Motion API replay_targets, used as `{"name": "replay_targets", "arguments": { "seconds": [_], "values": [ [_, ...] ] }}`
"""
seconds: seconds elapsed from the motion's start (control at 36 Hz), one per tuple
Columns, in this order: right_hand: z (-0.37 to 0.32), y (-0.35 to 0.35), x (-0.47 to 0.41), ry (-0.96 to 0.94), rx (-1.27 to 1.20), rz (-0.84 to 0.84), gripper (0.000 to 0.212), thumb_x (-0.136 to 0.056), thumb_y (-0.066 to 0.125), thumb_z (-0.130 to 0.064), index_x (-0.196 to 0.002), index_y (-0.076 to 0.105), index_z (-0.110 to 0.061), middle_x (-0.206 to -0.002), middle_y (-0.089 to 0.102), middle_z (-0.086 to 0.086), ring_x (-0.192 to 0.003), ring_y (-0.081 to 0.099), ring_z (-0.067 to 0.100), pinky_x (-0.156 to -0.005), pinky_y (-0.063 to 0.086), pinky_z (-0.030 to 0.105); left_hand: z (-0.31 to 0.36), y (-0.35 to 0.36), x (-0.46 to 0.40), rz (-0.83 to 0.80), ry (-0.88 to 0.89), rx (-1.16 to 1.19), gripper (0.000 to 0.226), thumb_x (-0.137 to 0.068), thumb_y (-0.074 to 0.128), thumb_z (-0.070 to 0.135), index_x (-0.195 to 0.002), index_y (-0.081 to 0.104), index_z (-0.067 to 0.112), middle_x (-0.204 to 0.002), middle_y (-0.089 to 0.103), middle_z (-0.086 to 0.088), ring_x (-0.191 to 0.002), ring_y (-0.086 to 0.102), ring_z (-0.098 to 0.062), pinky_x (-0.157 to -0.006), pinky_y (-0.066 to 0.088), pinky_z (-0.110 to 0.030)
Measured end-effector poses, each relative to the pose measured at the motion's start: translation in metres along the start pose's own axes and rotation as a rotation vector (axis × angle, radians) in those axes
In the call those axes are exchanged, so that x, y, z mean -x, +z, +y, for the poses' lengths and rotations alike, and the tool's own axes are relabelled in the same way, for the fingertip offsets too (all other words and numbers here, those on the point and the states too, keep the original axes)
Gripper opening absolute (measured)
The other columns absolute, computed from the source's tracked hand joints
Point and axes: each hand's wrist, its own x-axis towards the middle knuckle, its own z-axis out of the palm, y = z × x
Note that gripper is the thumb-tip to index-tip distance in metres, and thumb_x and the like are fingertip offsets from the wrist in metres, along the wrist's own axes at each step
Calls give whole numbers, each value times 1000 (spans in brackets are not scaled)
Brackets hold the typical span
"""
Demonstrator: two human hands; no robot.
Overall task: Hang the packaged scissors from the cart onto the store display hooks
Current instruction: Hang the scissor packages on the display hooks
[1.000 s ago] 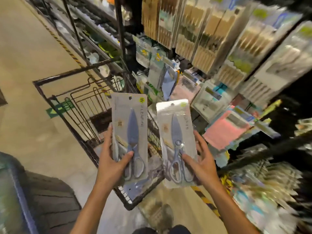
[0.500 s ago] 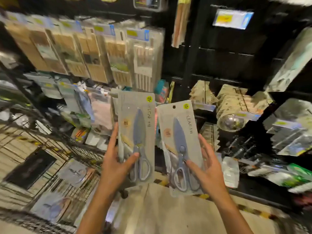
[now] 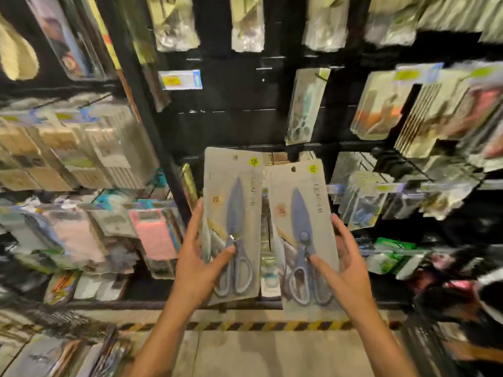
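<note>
Since earlier: view swung from cart to display rack [image 3: 245,126]. Left hand [image 3: 200,263] grips left scissors pack [image 3: 234,213], right hand [image 3: 347,270] grips right scissors pack [image 3: 302,227]. Carry step; next, thread pack holes onto free hook.

Scissors packs in hand: two. Left pack [image 3: 232,213] just left of right pack [image 3: 302,229], upper edges overlapping.
Scissors per pack: one, blue-grey.
Hang holes: one atop each pack.
Yellow stickers: two, one at each pack's top right corner.
Hands: two. Left hand [image 3: 198,265] grips left pack; right hand [image 3: 345,270] holds right pack.
Price tags [image 3: 181,79] with yellow patch, up and left of left pack: one legible.
Other hanging goods: too blurred to count.
</note>
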Motion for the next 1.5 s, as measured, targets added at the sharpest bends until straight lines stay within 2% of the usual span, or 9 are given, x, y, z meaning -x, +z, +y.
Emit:
{"name": "replay_targets", "arguments": {
  "seconds": [0.14,0.25,0.44,0.69,0.83,0.97,1.08,1.19,1.5],
  "values": [
    [-7,-24,-12,-20,-17,46,78,-89,73,-8,-150,37,-41,-138,53,-32,-126,53,-7,-87,52,10,15,27,-15,-30,31,26,98,-84,79,9,-153,24,52,-155,39,26,-140,45,-3,-112,44,-27],
    [-12,-33,-26,-44,-26,72,79,-88,72,-4,-150,37,-37,-136,53,-36,-126,53,-8,-87,51,9,21,39,-29,-34,51,17,98,-83,79,6,-151,24,51,-141,38,49,-132,40,18,-98,40,-3],
    [-15,-40,-65,-75,11,104,81,-87,73,-1,-151,36,-32,-128,54,-43,-123,55,-9,-87,53,12,16,51,-66,-48,64,48,98,-83,79,11,-151,24,54,-138,34,54,-128,38,24,-94,39,1],
    [-10,-37,-132,-138,45,137,79,-87,73,-6,-152,36,-33,-138,54,-33,-128,54,-3,-91,52,13,-1,64,-136,-109,85,123,98,-83,80,13,-151,24,57,-156,35,29,-145,37,-4,-118,37,-50],
    [-8,-36,-165,-156,29,178,79,-87,73,-3,-151,38,-33,-137,56,-29,-126,57,0,-89,54,17,1,75,-167,-105,148,93,96,-78,78,28,-152,22,52,-145,32,49,-136,34,18,-105,37,-8],
    [-9,-37,-193,-177,19,202,77,-88,72,-1,-151,38,-30,-133,52,-41,-124,53,-12,-85,51,9,1,87,-191,-116,175,85,97,-84,77,14,-156,21,47,-143,30,52,-133,32,24,-97,36,3],
    [-10,-44,-213,-195,18,199,74,-89,70,2,-151,37,-24,-140,46,-31,-120,49,-22,-85,47,3,4,99,-203,-92,167,81,97,-85,77,12,-156,20,47,-143,29,53,-131,32,26,-93,35,5],
    [-7,-52,-241,-202,12,165,77,-88,72,-2,-152,38,-28,-147,49,-21,-127,53,-7,-88,52,12,7,110,-217,-55,163,70,99,-84,78,13,-155,20,52,-144,29,51,-132,32,25,-90,37,5],
    [4,-66,-291,-167,-50,78,79,-88,73,-6,-152,37,-34,-130,55,-41,-122,56,-10,-85,53,12,17,133,-237,5,155,16,97,-85,77,15,-156,20,49,-144,29,52,-134,33,22,-97,37,0]
  ]
}}
